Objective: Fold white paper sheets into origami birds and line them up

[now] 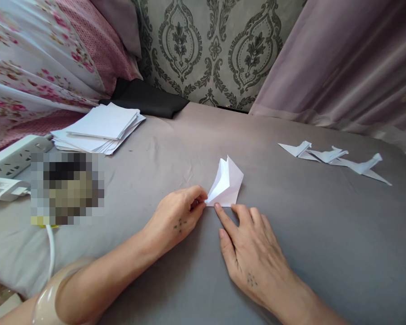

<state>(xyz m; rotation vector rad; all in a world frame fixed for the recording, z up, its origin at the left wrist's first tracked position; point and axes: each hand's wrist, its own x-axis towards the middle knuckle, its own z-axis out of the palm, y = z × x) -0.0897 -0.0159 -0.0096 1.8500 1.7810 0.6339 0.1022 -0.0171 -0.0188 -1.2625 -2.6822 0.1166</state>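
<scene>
A partly folded white sheet of paper [230, 184] lies on the grey cloth surface in front of me, with one flap standing up. My left hand [182, 210] pinches its left corner between thumb and fingers. Fingers of my right hand [252, 243] are stretched out, the index fingertip pressing on the paper's near edge and the middle fingertip touching close to its right end. To the far right rest several folded white paper figures [331, 155] in a row, each with a raised, bent end.
A stack of white paper sheets [101, 122] sits at the back left beside a black cloth [149, 97]. A white power strip [18, 153] with a plugged-in charger [3, 188] and cable [50, 253] is at the left, near a blurred-out patch. Curtains hang at both sides.
</scene>
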